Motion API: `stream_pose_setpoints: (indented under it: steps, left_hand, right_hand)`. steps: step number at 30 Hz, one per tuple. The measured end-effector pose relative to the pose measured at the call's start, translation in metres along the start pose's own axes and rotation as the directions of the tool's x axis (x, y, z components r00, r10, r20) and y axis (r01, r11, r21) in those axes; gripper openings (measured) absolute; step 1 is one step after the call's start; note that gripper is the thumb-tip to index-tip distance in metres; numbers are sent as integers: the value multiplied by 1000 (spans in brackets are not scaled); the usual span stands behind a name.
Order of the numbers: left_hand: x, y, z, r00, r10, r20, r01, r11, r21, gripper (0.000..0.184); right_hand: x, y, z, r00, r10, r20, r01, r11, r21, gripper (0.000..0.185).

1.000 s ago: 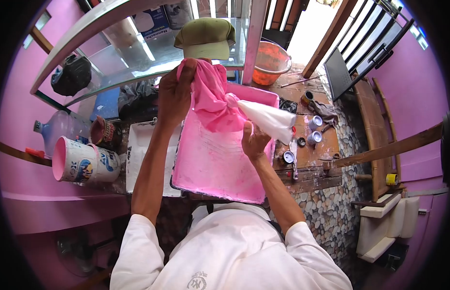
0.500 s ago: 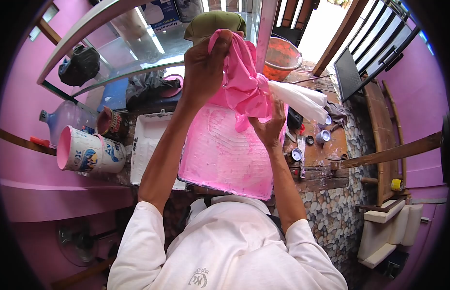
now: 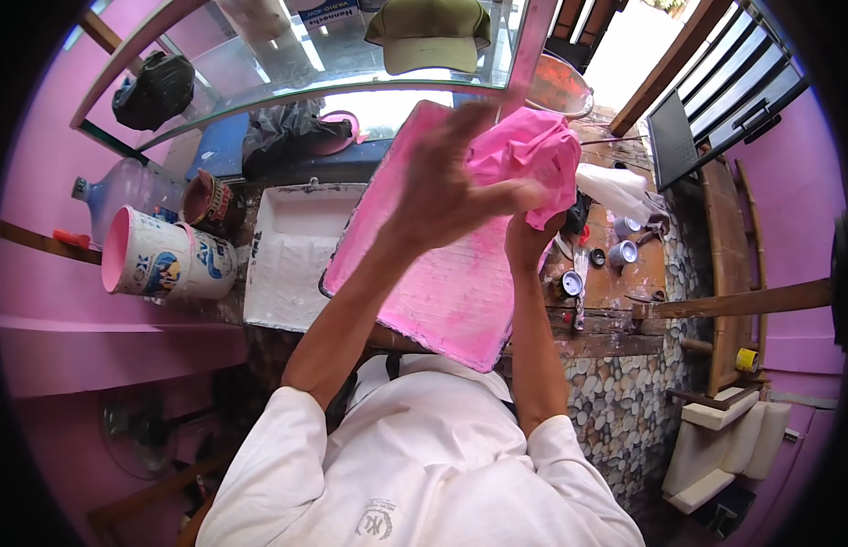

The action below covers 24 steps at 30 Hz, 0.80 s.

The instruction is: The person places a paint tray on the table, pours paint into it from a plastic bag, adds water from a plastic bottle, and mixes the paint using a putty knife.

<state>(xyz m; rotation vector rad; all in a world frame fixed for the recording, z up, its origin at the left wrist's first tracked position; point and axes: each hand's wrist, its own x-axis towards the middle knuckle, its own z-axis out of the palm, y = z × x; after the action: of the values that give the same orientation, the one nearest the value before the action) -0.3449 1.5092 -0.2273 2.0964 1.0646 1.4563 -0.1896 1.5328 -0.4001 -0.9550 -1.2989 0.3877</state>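
Note:
A crumpled pink cloth (image 3: 538, 150) is held up by my right hand (image 3: 531, 239), which grips it from below and is partly covered by it. My left hand (image 3: 442, 182) is just left of the cloth, blurred by motion, with its thumb and fingers spread and nothing in them. Beneath both hands lies a large pink-coated paint tray (image 3: 451, 301), set at a slant, with wet-looking pink on its ribbed floor.
A white tray (image 3: 287, 283) lies to the left, beside a pink-stained paint bucket (image 3: 164, 260) and a water jug (image 3: 137, 196). A glass case (image 3: 305, 100) with a green cap (image 3: 428, 36) stands ahead. Small paint cups (image 3: 621, 253) and an orange bucket (image 3: 556, 87) are on the right.
My left hand has let go of the cloth and opened. The cloth has shifted right and down in my right hand. The view has moved, showing more of the pink tray's upper end.

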Motion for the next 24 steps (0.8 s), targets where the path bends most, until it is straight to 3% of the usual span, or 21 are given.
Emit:
stream_pose_setpoints:
  steps: [1,2,3,4,5,6,7,8,9,10,12,13,15,16,18,20,24]
  left_hand:
    - [-11,-4,-21,985,-101,-139,131,965,227,107]
    - [-33,-25,-41,912,-335,-235,398,858,325,115]
    - [-53,-43,-56,796,-551,-249,602,681,418,118]
    - [-81,-71,-72,553,-822,-138,701,369,610,118]
    - [-128,-116,-85,557,-830,34,564,408,718,98]
    - [-134,-110,-84,497,-845,198,725,530,440,81]
    - [-138,-105,-84,473,-802,365,832,543,112,64]
    - [-142,-101,-83,477,-799,367,832,545,105,64]
    - [-147,-98,-80,463,-838,288,844,516,147,52]
    - [-152,-96,-76,445,-871,206,857,481,184,41]
    - [-165,-97,-73,504,-831,234,834,539,120,37]
    - [-163,-82,-70,497,-844,201,841,526,130,36]
    - [-165,-66,-63,481,-864,151,847,502,175,34]
    - [-171,-65,-59,484,-862,153,846,505,171,34]
    - [-185,-65,-49,587,-808,59,805,590,66,31]
    - [-192,-61,-45,549,-832,77,831,554,55,29]
    - [-201,-50,-39,552,-831,65,833,545,-96,24]
  right_hand:
    - [1,-21,8,985,53,-163,-47,998,37,42]
    - [-2,-11,6,982,57,-182,-50,998,43,42]
    - [-7,4,0,988,-72,-134,52,987,-150,40]
    - [-4,7,-1,986,-135,-97,108,964,-244,39]
    - [-2,11,-1,979,-197,-61,166,928,-333,38]
    - [3,4,-1,994,-22,-105,9,992,-124,41]
    - [9,-2,-1,992,65,-106,-68,998,-19,42]
    - [16,-8,-2,983,152,-107,-143,986,87,44]
    - [25,-11,-4,998,16,-63,-24,990,-140,44]
    - [34,-13,-3,999,25,-46,-28,997,-66,42]
    - [52,-17,-1,999,43,-12,-41,996,81,39]
    - [64,-41,2,983,176,-56,-155,951,269,20]
    - [78,-60,4,948,311,-74,-247,859,448,11]
    - [84,-61,5,972,202,-124,-140,910,390,11]
    - [94,-70,5,983,86,-161,-31,947,319,10]
    - [101,-80,6,917,392,-76,-253,717,650,8]
    - [110,-76,2,953,303,-1,-227,717,659,9]
